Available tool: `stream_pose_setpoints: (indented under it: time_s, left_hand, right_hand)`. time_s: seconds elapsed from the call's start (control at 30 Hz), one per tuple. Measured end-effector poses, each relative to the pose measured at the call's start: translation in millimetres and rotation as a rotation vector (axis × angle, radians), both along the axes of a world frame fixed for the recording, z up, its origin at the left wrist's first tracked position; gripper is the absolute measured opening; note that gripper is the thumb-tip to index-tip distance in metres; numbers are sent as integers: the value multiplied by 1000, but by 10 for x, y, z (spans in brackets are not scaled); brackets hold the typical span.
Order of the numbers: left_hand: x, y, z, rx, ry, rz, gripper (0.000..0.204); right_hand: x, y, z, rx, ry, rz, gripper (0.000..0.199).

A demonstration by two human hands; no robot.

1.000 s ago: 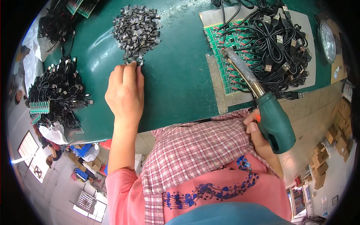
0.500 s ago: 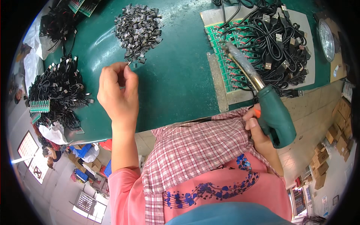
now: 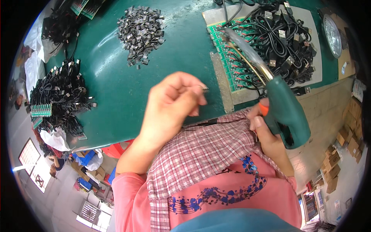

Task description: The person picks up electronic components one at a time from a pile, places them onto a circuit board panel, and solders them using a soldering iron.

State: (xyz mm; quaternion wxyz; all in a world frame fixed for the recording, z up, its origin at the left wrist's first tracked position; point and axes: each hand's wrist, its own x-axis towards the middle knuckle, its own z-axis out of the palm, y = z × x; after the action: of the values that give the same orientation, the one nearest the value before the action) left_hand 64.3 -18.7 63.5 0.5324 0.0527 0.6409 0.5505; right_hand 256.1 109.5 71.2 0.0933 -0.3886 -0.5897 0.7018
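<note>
My left hand (image 3: 166,106) is over the middle of the table, thumb and fingertips pinched on a small connector (image 3: 205,88) with a metallic end; the rest of it is hidden. My right hand (image 3: 263,125) grips a green soldering gun (image 3: 286,110) with an orange trigger. Its metal barrel points up and left over a row of green circuit boards (image 3: 226,58), where red and black wires show at the joints. Black USB cables (image 3: 284,46) run from these boards and lie bunched on their right. A pile of small black-and-silver connectors (image 3: 141,33) sits at the far left-centre.
A pale board (image 3: 315,73) lies under the circuit boards and cables, with a worn grey strip (image 3: 223,85) along its left. More bundled USB cables (image 3: 62,92) lie at the left table edge. A round metal dish (image 3: 332,36) stands at the far right.
My left hand has moved right and nearer, away from the connector pile, carrying a small connector. The soldering gun has shifted slightly, and the boards and cables sit a little further left in view.
</note>
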Motion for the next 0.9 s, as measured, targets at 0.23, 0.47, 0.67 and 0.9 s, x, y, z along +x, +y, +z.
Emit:
stream_pose_setpoints:
  time_s: [0.23,0.47,0.67,0.9]
  left_hand:
    - [269,168,-2,147,-95,-128,9]
    - [319,131,-31,120,170,-289,4]
    - [192,127,54,148,399,-455,4]
    - [25,296,-53,28,196,-263,4]
  right_hand:
    - [-237,-38,-84,363,21,102,14]
    - [-258,-35,-149,388,67,136,20]
    - [-236,14,-226,393,201,215,29]
    - [-155,-8,-76,118,21,77,24]
